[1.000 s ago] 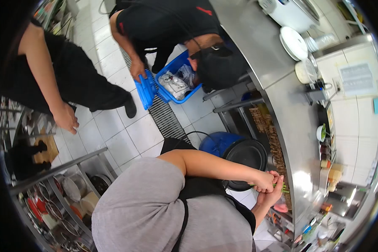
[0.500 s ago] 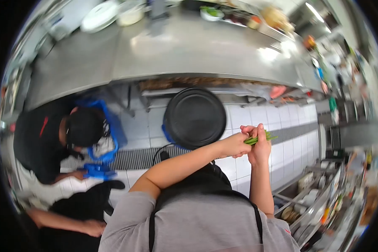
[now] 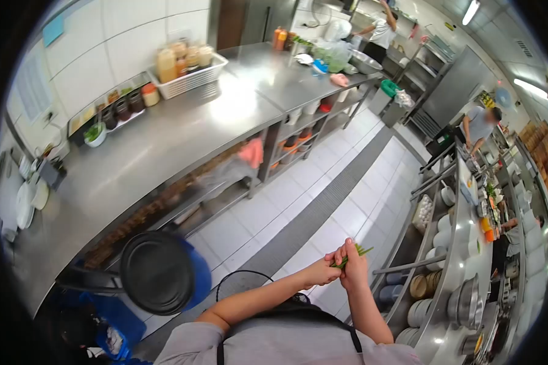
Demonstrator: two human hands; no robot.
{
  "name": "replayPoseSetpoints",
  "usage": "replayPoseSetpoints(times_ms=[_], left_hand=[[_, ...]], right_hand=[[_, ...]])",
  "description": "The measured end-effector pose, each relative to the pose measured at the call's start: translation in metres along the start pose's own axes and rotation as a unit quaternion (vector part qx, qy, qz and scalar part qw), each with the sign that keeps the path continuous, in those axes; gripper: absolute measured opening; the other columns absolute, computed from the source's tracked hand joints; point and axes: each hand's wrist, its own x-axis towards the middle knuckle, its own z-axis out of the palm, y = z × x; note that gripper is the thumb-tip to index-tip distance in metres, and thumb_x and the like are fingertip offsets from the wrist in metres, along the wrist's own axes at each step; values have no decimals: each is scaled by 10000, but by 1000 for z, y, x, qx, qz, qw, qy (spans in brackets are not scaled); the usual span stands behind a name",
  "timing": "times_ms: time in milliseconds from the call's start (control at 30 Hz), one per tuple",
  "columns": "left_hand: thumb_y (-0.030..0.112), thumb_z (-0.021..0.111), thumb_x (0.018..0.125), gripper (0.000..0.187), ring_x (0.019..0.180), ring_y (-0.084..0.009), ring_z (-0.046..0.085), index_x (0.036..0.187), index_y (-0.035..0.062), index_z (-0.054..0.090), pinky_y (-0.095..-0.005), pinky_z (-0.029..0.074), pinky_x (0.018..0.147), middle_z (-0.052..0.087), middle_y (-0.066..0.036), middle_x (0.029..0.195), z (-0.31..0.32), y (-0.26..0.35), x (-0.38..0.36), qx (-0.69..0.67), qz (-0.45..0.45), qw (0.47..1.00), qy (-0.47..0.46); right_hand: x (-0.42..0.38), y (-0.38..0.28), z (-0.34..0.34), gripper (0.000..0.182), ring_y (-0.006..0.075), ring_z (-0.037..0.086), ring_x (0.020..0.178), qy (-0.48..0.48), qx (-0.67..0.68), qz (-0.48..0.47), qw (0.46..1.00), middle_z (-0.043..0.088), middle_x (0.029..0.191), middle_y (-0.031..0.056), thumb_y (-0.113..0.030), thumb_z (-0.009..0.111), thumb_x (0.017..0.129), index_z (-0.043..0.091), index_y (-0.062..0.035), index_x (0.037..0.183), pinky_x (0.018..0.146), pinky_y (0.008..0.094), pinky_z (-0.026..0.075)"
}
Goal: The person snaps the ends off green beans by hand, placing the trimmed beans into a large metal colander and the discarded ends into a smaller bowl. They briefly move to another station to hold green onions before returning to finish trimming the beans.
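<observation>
Both hands meet in front of my body over the tiled floor. Between them is a small bunch of thin green vegetable stalks (image 3: pixel 363 250), whose ends poke out past the fingers on the right. My left hand (image 3: pixel 323 272) is closed around the bunch from the left. Pressed up against it, my right hand (image 3: pixel 354 267) is wrapped round the same stalks, its thumb side upward. Most of the bunch is hidden by the fingers.
A lidded blue bin (image 3: pixel 196 277) stands to my left, below a long steel counter (image 3: pixel 182 143). On the counter is a white basket of bottles (image 3: pixel 192 80). Shelves stacked with dishes (image 3: pixel 419 311) line my right. A person (image 3: pixel 482 125) works at the far right.
My view has swung right, bringing the aisle and far end of the kitchen into sight. The bin now appears lower left; both hands still grip the stalks.
</observation>
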Motion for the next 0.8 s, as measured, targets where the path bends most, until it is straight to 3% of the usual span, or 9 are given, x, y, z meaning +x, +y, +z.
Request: replayPoseSetpoints(times_ms=[100, 267, 400, 567, 633, 667, 700, 733, 800], left_hand=[[92, 493, 711, 146, 416, -37, 272, 817, 129, 399, -203, 186, 362, 342, 47, 544, 14, 27, 66, 34, -2, 999, 18], [111, 510, 700, 196, 440, -44, 290, 878, 121, 429, -196, 215, 383, 333, 44, 545, -12, 76, 164, 143, -38, 988, -49], [82, 514, 698, 330, 457, -24, 286, 1002, 126, 394, -188, 212, 388, 339, 60, 577, -36, 113, 256, 143, -53, 987, -53], [107, 486, 708, 83, 467, -26, 285, 776, 114, 439, -197, 212, 396, 344, 54, 556, -62, 185, 382, 208, -99, 961, -152], [120, 480, 713, 35, 464, -34, 279, 705, 109, 448, -201, 224, 414, 332, 53, 543, -67, 199, 433, 218, -88, 952, -198], [132, 492, 715, 57, 475, -51, 310, 682, 90, 472, -222, 256, 429, 374, 43, 558, -71, 205, 455, 251, -88, 936, -228], [132, 492, 715, 57, 475, -51, 310, 682, 90, 472, -222, 256, 429, 374, 43, 558, -74, 211, 475, 249, -97, 935, -231], [143, 505, 719, 74, 486, -59, 337, 689, 76, 492, -234, 275, 433, 403, 35, 570, -77, 218, 496, 302, -115, 914, -246], [179, 543, 738, 140, 509, -73, 408, 756, 41, 564, -250, 324, 449, 485, 8, 612, -83, 246, 533, 370, -153, 877, -268]], right_hand=[[46, -26, -51, 377, 247, 554, 567, -2, 42, -38, 998, 406, 471, 56, -297, 396, 906, 389, -84, 595, 640, 365, 478], [129, -52, -100, 376, 231, 548, 568, -7, 94, -85, 992, 415, 474, 58, -289, 378, 913, 391, -83, 598, 687, 377, 472], [218, -76, -139, 370, 231, 549, 563, 14, 117, -101, 988, 420, 476, 57, -288, 373, 915, 390, -84, 606, 682, 377, 472], [321, -119, -188, 344, 213, 524, 576, 90, 174, -132, 972, 414, 492, 41, -313, 382, 912, 385, -91, 649, 720, 382, 440], [350, -138, -205, 346, 202, 503, 573, 113, 170, -138, 969, 397, 492, 32, -330, 386, 909, 375, -94, 657, 739, 382, 427], [363, -143, -215, 355, 201, 498, 541, 136, 193, -155, 959, 402, 487, 39, -328, 372, 914, 374, -90, 650, 690, 372, 442], [378, -150, -226, 365, 200, 493, 508, 157, 215, -175, 948, 406, 481, 46, -326, 358, 918, 372, -86, 644, 641, 363, 457], [392, -158, -237, 362, 181, 460, 487, 156, 234, -157, 947, 378, 470, 26, -342, 351, 917, 370, -100, 648, 705, 404, 447], [430, -168, -269, 360, 160, 435, 474, 187, 250, -167, 935, 358, 478, 9, -359, 370, 910, 365, -112, 648, 671, 381, 441]])
